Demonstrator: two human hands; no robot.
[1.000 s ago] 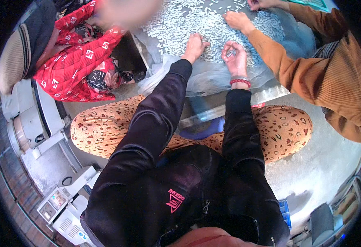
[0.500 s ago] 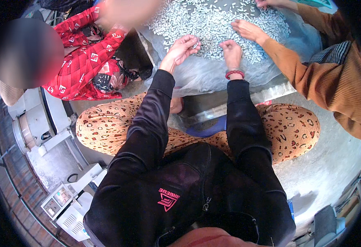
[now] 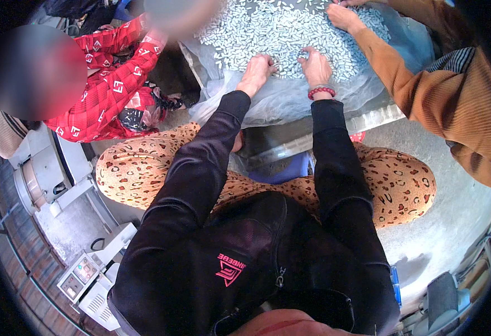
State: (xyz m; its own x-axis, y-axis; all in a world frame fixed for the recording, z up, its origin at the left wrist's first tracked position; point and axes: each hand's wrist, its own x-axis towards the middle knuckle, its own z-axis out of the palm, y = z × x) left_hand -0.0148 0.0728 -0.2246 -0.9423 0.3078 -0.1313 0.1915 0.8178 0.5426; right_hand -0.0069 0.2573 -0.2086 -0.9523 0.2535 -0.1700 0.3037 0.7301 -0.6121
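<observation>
A wide heap of small pale grey-white pieces (image 3: 279, 28) lies on a clear plastic sheet (image 3: 290, 101) at the top of the view. My left hand (image 3: 258, 70) rests at the heap's near edge with fingers curled onto the pieces. My right hand (image 3: 314, 66), a red bead bracelet on its wrist, has its fingers pinched on a few pieces. Both my forearms wear black sleeves. Leopard-print trousers cover my folded legs below.
A person in an orange-brown sleeve reaches a hand (image 3: 343, 15) into the heap from the right. Another person in a red patterned top (image 3: 108, 89) sits at the left. Grey machines (image 3: 44, 173) and a small control box (image 3: 80, 274) stand at the lower left. A concrete floor (image 3: 452, 224) shows at the right.
The view has shifted, so the heap and hands sit a little differently in frame. My left hand has moved slightly right, nearer my right hand. The neighbour's hand stays in the pile.
</observation>
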